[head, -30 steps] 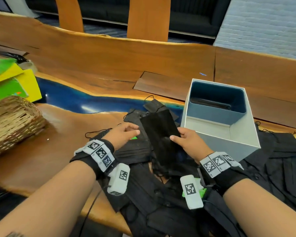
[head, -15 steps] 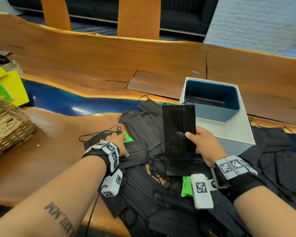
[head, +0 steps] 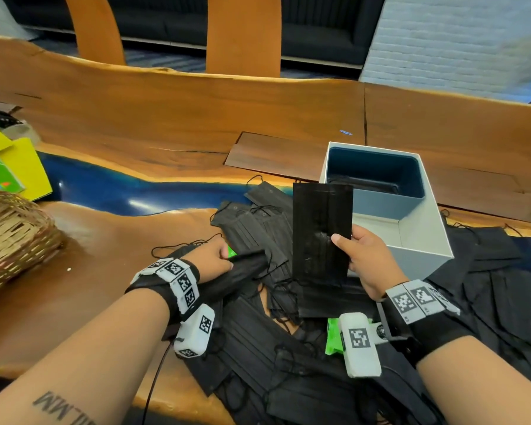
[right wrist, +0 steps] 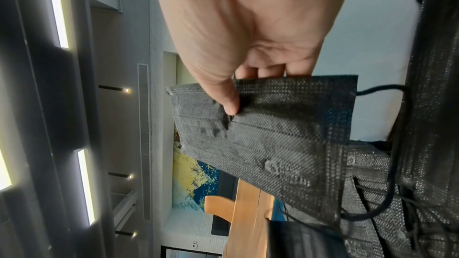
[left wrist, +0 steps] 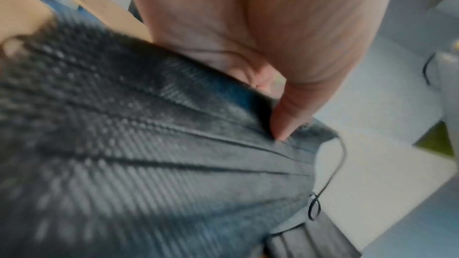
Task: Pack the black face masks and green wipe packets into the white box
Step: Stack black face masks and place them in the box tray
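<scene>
R hand (head: 369, 261) pinches upright mask (head: 321, 230) by edge; L hand (head: 210, 258) grips another mask (head: 242, 266). Light, floppy fabric — hold by edge, mind loose ear loops near white box (head: 423, 237).

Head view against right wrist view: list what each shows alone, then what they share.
Head only: the white box, a green wipe packet, the wicker basket, the left hand gripping a second mask. Right wrist only: ceiling lights. Both: the right hand pinching an upright black mask.
</scene>
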`<move>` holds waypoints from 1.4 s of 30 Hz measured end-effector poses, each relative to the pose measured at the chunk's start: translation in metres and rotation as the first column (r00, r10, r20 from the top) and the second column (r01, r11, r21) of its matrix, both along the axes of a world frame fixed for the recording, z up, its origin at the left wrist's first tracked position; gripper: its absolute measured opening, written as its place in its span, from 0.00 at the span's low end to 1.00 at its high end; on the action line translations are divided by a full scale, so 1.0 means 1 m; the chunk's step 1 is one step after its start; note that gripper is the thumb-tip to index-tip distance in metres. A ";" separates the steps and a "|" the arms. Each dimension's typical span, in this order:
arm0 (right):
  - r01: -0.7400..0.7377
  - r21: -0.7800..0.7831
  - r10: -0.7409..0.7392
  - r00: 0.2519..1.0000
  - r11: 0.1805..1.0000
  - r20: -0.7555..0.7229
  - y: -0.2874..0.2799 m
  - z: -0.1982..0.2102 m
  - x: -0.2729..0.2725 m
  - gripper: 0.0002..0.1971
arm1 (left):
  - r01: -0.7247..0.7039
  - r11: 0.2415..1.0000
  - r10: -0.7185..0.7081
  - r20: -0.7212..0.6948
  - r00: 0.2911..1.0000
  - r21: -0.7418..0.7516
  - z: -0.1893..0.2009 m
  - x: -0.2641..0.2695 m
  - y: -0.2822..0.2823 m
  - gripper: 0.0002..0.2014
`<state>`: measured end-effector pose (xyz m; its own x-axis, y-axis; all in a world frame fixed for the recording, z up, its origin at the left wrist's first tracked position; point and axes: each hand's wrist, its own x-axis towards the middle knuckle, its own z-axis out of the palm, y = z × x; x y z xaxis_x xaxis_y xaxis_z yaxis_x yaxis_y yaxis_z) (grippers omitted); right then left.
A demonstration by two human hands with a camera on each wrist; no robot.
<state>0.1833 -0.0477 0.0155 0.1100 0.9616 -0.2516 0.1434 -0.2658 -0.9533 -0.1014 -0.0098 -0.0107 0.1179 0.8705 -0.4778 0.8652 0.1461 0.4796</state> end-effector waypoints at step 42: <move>-0.266 -0.145 0.139 0.810 0.953 -0.570 -0.016 0.014 -0.002 0.24 | -0.283 0.886 0.447 0.836 0.319 -0.366 0.052 0.114 -0.015 0.16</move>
<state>0.1809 -0.0636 0.0296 -0.2983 0.8638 -0.4060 -0.3117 -0.4902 -0.8140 0.0128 -0.0248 0.0410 0.2231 0.8819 -0.4154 -0.1996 0.4584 0.8660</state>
